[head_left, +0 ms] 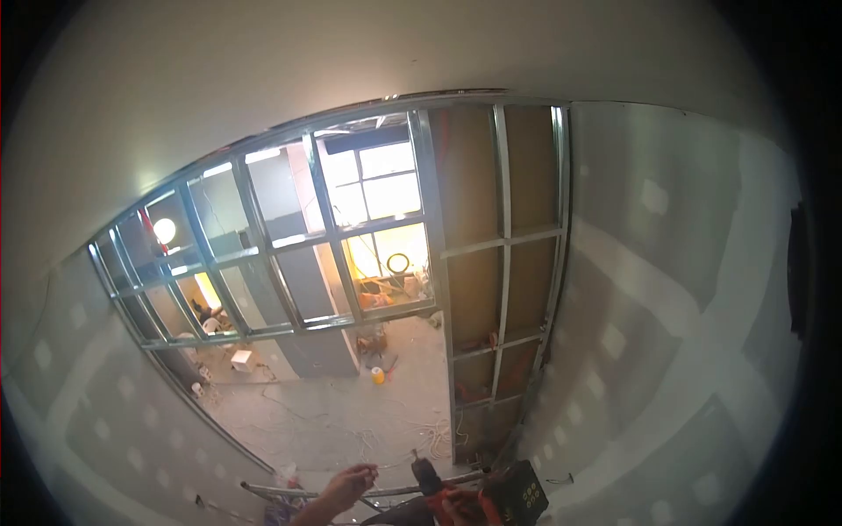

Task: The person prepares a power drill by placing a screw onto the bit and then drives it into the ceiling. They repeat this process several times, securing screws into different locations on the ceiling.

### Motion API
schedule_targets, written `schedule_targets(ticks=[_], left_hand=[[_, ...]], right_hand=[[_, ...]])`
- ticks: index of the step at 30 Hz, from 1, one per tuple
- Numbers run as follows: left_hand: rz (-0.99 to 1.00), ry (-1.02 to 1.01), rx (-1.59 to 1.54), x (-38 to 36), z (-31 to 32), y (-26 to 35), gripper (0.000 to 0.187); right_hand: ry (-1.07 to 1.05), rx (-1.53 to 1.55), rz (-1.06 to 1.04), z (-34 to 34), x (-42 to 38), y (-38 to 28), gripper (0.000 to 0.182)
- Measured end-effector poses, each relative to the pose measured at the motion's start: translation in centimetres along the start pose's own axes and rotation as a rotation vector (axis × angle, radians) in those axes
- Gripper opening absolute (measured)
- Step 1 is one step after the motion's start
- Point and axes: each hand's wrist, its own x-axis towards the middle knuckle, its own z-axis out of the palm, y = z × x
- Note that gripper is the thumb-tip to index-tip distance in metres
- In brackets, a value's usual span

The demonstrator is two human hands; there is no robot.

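At the bottom of the head view, my right hand [458, 503] grips a red and black cordless drill [426, 476]. Its chuck and bit point up and away from me, and the black battery end sticks out to the right. Left of the drill, and apart from it, my left hand [349, 485] is raised with thumb and fingertips pinched together. Whatever sits between those fingertips is too small to make out. Below both hands are the metal rails of a ladder or scaffold [259, 488], partly hidden by my arms.
Ahead stands a metal stud frame [333, 235] with open bays on the left and brown boards [469, 175] on the right. Patched plasterboard walls [649, 263] flank both sides, under a close ceiling [351, 53]. Cables [430, 436], a yellow container [378, 375] and a white box [241, 360] lie on the floor below.
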Motion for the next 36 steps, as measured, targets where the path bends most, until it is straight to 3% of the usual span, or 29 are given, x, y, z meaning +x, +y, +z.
schedule_targets(ticks=[3,5,9,10,12,13,14,15,16,17,21,24,36], left_hand=[[-0.073,-0.034,-0.072,-2.3,1.7,-4.2,0.025],[0.037,0.025,0.100,-3.1,2.8,-6.3,0.024],[0.044,0.118,-0.096,-3.1,2.3,-8.2,0.010],[0.117,0.051,-0.006,-3.2,2.2,-8.1,0.017],[0.099,0.075,0.004,-3.1,1.5,-7.3,0.018],[0.184,0.114,0.126,-3.4,2.6,-6.6,0.022],[0.357,0.049,0.335,-3.3,2.1,-6.5,0.023],[0.278,0.059,0.208,-3.4,2.5,-5.4,0.022],[0.204,0.079,0.078,-3.6,3.0,-4.4,0.021],[0.298,0.138,0.343,-4.2,4.5,-3.1,0.020],[0.290,0.068,0.117,-5.2,4.8,-0.2,0.008],[0.341,0.032,0.299,-5.8,4.9,1.5,0.011],[0.366,0.006,0.307,-10.0,2.3,5.1,0.007]], right_hand=[[-0.053,-0.019,0.145,-1.0,-3.5,0.9,0.012],[-0.058,-0.034,0.204,-1.7,-5.1,1.3,0.011],[-0.057,-0.066,0.258,-2.6,-7.5,1.7,0.008],[-0.047,-0.079,0.261,-2.7,-7.9,1.6,0.008],[-0.020,-0.112,0.255,-3.1,-8.6,1.6,0.007],[-0.006,-0.135,0.238,-3.3,-8.5,1.2,0.006],[-0.008,-0.089,0.160,-3.2,-7.6,2.3,0.022],[-0.012,-0.072,0.223,-3.3,-7.1,2.2,0.019],[-0.041,-0.131,0.087,-1.8,-5.9,0.2,0.021],[-0.098,-0.049,0.069,-1.6,-5.2,0.3,0.022],[-0.227,-0.089,0.095,-0.4,-3.0,-1.3,0.020],[-0.342,-0.044,0.057,0.5,-1.0,-1.7,0.019],[-0.450,-0.010,0.149,4.3,0.9,-1.6,0.020]])
